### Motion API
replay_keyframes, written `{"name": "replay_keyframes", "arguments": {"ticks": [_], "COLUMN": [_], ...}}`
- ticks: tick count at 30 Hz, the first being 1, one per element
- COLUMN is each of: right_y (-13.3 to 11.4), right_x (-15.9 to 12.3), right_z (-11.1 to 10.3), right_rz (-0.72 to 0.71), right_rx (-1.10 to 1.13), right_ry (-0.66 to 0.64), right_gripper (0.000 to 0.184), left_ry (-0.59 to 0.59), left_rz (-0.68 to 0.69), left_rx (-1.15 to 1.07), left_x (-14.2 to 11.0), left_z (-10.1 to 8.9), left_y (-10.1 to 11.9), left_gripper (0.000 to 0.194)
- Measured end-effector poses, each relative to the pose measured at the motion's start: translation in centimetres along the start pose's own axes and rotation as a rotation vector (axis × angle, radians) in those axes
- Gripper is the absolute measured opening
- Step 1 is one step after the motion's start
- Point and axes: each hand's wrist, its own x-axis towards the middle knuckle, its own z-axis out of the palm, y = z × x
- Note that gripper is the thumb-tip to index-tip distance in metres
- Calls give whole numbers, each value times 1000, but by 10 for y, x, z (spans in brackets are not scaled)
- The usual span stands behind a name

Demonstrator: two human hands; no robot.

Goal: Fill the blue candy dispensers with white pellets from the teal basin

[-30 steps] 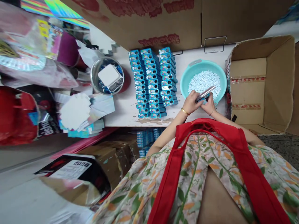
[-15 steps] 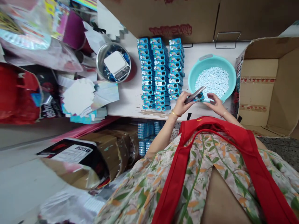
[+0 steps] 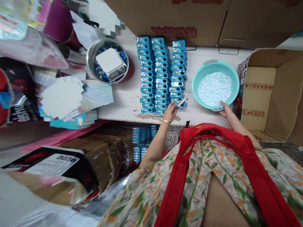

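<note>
My left hand is closed on a slim, shiny silver piece whose kind I cannot make out. It is at the near end of the right-hand row of small blue boxes, where a blue box shows beside the silver piece. Whether my fingers also touch that box is hidden. At the near right rim of a turquoise plastic bowl, my right hand grips the edge, thumb on top. Many small pale-blue pellets lie in the bowl.
Two more rows of blue boxes stand further left. A metal pot holds a white scale and blue items. Stacked cards lie left of it. An open carton stands at right, and a cardboard wall closes the back.
My left hand has moved left from the bowl to the right-hand box row, carrying the silver piece and a blue box. My right hand, formerly open over the bowl's near edge, now grips its rim.
</note>
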Motion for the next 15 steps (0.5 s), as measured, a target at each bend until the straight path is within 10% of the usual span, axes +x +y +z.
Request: {"name": "replay_keyframes", "arguments": {"ticks": [4, 9, 15], "right_y": [-16, -30, -19], "right_x": [-10, -49, -101], "right_z": [19, 32, 44], "right_rz": [-15, -9, -10], "right_rx": [24, 53, 91], "right_ry": [69, 55, 64], "right_gripper": [28, 36, 41], "left_ry": [125, -46, -118], "left_rz": [-56, -4, 321], "left_rx": [-8, -86, -103], "left_x": [-24, -60, -25], "left_z": [7, 34, 62], "left_y": [7, 26, 42], "left_gripper": [45, 23, 19]}}
